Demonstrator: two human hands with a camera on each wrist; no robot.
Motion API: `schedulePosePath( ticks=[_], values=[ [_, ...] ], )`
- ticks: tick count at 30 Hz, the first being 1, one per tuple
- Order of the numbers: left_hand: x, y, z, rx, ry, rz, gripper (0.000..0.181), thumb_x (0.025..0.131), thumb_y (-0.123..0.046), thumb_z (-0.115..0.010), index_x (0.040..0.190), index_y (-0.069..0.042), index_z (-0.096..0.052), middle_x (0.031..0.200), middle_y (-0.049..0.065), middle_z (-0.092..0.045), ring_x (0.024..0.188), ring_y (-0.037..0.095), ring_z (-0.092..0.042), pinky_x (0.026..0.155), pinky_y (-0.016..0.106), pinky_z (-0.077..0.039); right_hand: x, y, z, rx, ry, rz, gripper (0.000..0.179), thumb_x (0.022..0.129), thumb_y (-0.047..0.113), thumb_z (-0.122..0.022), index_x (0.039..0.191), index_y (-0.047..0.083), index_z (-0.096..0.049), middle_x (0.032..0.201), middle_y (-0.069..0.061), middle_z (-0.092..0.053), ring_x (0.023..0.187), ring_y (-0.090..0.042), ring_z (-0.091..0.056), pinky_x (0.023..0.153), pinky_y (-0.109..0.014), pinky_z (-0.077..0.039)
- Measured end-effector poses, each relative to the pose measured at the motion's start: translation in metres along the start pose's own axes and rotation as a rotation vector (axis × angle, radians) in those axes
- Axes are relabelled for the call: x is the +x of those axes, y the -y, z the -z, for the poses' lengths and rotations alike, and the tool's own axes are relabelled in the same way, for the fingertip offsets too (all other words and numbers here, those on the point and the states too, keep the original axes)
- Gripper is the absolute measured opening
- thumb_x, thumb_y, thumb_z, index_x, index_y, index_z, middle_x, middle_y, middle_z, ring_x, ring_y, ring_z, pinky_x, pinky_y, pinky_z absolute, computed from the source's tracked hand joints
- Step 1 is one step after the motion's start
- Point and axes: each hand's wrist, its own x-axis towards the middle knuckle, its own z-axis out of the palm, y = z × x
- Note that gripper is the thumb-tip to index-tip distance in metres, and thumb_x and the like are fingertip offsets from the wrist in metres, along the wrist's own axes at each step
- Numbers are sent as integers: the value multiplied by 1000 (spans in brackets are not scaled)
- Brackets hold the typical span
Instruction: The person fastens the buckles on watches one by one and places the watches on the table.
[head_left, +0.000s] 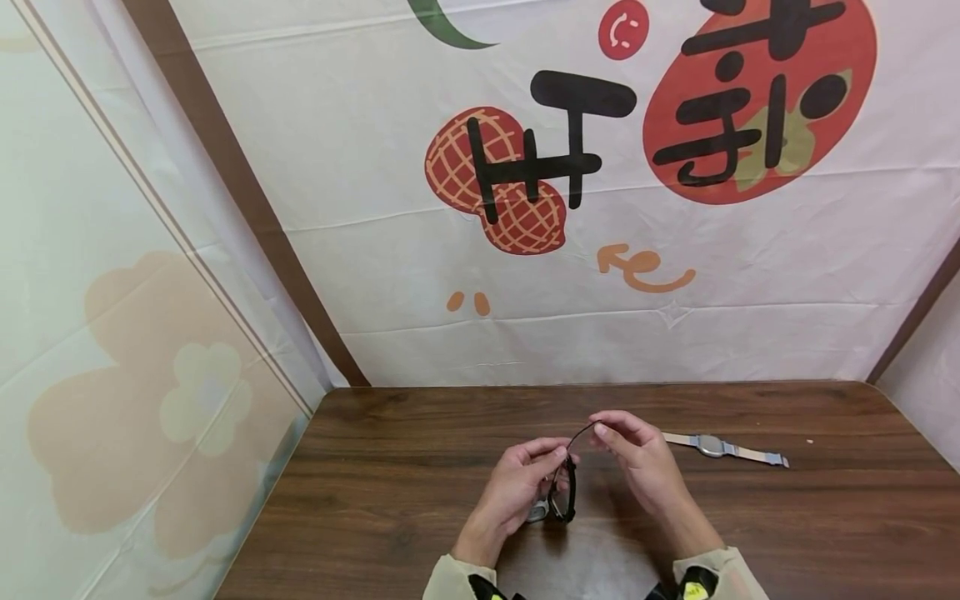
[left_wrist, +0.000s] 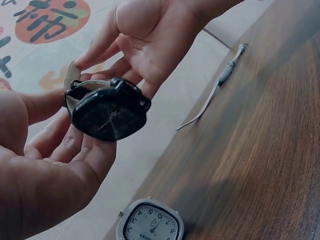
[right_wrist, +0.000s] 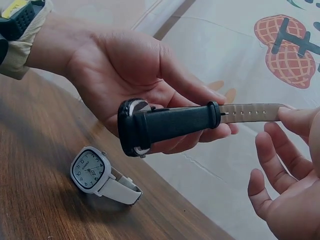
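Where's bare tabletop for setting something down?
Free: table between its left edge and the left hand; right of the right hand, in front of the flat watch. Crowded: the middle; both hands hold the black watch near the white watch.

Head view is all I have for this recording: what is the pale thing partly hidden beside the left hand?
Observer: A squarish white watch, as both wrist views show.
Operator: The right hand pinches the strap end of the black watch; is there anything on that strap I'm missing?
Observer: Yes, the right wrist view shows a row of small holes along its tan side.
Operator: And the dial? I only get a thin edge.
Observer: In the left wrist view it is dark, with lighter watch hands; its numerals are too dim to read.
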Motion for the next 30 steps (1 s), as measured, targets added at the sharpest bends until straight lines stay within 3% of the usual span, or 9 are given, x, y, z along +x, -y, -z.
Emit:
schedulePosePath(
  ticks=[7, 12, 17, 21, 26, 30],
  values=[
    [-3, -3, -2, 31, 41, 8, 32, 98, -10, -60, 121, 12, -60, 94, 4, -70, 77, 10, -62, 69, 24, -53, 0, 0, -1, -1, -10, -4, 16, 97, 3, -61, 104, 11, -72, 94, 4, -68, 84, -11, -66, 77, -26, -54],
    [-3, -3, 0, 27, 31, -4, 32, 98, -11, -60, 121, 12, -58, 96, 5, -71, 76, 10, -61, 70, 26, -53, 0, -1, -3, 2, -2, -38, 18, 98, 4, -59, 105, 15, -72, 95, 6, -68, 84, -10, -65, 77, -24, -53],
    [-3, -5, 4, 11, 4, -25, 34, 99, -11, -59, 123, 13, -55, 99, 5, -71, 78, 10, -61, 70, 26, -53, 0, -4, -8, -59, 24, -189, 9, 96, 12, -63, 104, 15, -68, 93, 4, -69, 82, -11, -63, 74, -25, -51],
    [-2, -6, 7, -41, -14, -58, 30, 100, -10, -57, 122, 10, -55, 102, 5, -70, 88, 10, -63, 73, 27, -53, -1, -7, -11, -112, 106, -331, 6, 96, 16, -63, 99, 11, -64, 90, 1, -65, 79, -11, -60, 74, -26, -50],
    [-1, -7, 9, -76, -32, -84, 26, 100, -10, -57, 120, 6, -58, 105, 4, -68, 97, 11, -64, 80, 27, -53, -2, -10, -15, -82, 217, -380, 12, 98, 19, -60, 96, 8, -64, 89, 0, -65, 78, -10, -59, 74, -25, -49],
    [-1, -8, 9, -80, -41, -86, 25, 100, -11, -57, 119, 5, -59, 107, 3, -66, 96, 11, -63, 80, 27, -53, -2, -12, -18, -43, 244, -400, 16, 100, 22, -58, 94, 9, -65, 89, 0, -66, 77, -10, -61, 74, -25, -48]
  ],
)
